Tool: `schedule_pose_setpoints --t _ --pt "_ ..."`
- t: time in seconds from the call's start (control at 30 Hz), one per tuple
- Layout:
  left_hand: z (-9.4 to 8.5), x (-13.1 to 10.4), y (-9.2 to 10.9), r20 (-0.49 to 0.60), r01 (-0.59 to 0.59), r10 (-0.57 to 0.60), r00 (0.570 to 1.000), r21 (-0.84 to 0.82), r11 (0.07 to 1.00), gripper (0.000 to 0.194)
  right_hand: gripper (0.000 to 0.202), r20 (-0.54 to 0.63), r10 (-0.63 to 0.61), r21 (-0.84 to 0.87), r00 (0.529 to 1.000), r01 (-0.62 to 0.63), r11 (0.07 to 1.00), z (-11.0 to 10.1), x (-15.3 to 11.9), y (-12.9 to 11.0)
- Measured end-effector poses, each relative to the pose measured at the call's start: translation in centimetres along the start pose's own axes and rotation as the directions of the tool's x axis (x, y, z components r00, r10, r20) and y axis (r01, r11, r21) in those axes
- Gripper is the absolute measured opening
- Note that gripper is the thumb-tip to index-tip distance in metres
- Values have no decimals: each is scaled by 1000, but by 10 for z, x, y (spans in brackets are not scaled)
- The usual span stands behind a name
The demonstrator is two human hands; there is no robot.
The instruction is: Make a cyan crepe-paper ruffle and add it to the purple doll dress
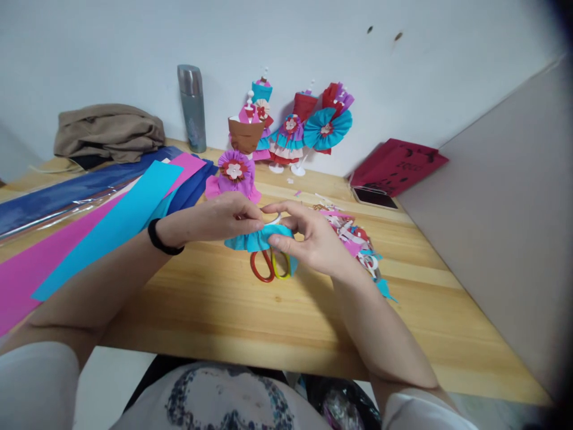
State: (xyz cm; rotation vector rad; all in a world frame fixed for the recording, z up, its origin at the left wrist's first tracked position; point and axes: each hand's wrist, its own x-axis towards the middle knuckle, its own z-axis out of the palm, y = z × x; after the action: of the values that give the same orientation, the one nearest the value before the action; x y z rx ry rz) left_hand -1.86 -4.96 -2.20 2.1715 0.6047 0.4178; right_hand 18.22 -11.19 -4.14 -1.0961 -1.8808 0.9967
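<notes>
Between my two hands is a gathered strip of turquoise crepe paper (pixel 250 240), pleated into a ruffle along its length. My left hand (pixel 224 216) pinches its upper edge with thumb and forefinger. At the other end my right hand (pixel 313 236) grips the paper, thumb in front. A pale band or strip (pixel 274 218) shows along the top edge; what it is I cannot tell. Below the ruffle lie scissors (pixel 263 267) with one red and one yellow handle loop, their blades hidden.
Long turquoise and pink paper strips (pixel 111 230) lie at left, near a brown cloth (pixel 111 131) and a flask (pixel 192 107). Small stands with paper dresses (pixel 290 128) line the wall. Paper scraps (pixel 353 239), a phone (pixel 375 197) and a red bag (pixel 398 164) are at right.
</notes>
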Motion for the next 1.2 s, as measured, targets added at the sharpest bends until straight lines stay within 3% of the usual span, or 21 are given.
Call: schedule_pose_setpoints --t 0.13,0.23,0.33,0.47,0.6,0.77,1.07,1.2 --pt "0 0 2 -33 -6 9 999 85 996 37 33 -99 -11 -333 995 -23 943 3 -6 -8" --pt "-1 -1 4 -62 -17 27 998 156 988 38 40 -160 0 -426 987 -69 902 6 -8 -10" --pt "-3 -2 4 -90 -23 39 995 171 985 39 38 -217 -38 -354 976 -42 934 5 -7 -9" --pt "-3 -2 4 -101 -30 49 994 183 983 41 16 -341 -77 -266 937 -17 964 5 -3 -7" --pt "-1 -2 6 -64 -22 36 997 213 977 38 10 -291 7 -158 957 -55 986 9 -1 -6" --pt "1 -2 4 -50 -3 13 999 188 982 40 10 -259 45 -151 965 -87 985 17 -3 -7" --pt "1 -3 5 -52 -34 43 998 162 986 41 10 -252 13 -127 968 -46 991 17 -3 -5" --pt "1 -3 10 -53 -27 36 998 163 986 42 10 -315 -30 -153 948 -20 988 15 -2 -6"
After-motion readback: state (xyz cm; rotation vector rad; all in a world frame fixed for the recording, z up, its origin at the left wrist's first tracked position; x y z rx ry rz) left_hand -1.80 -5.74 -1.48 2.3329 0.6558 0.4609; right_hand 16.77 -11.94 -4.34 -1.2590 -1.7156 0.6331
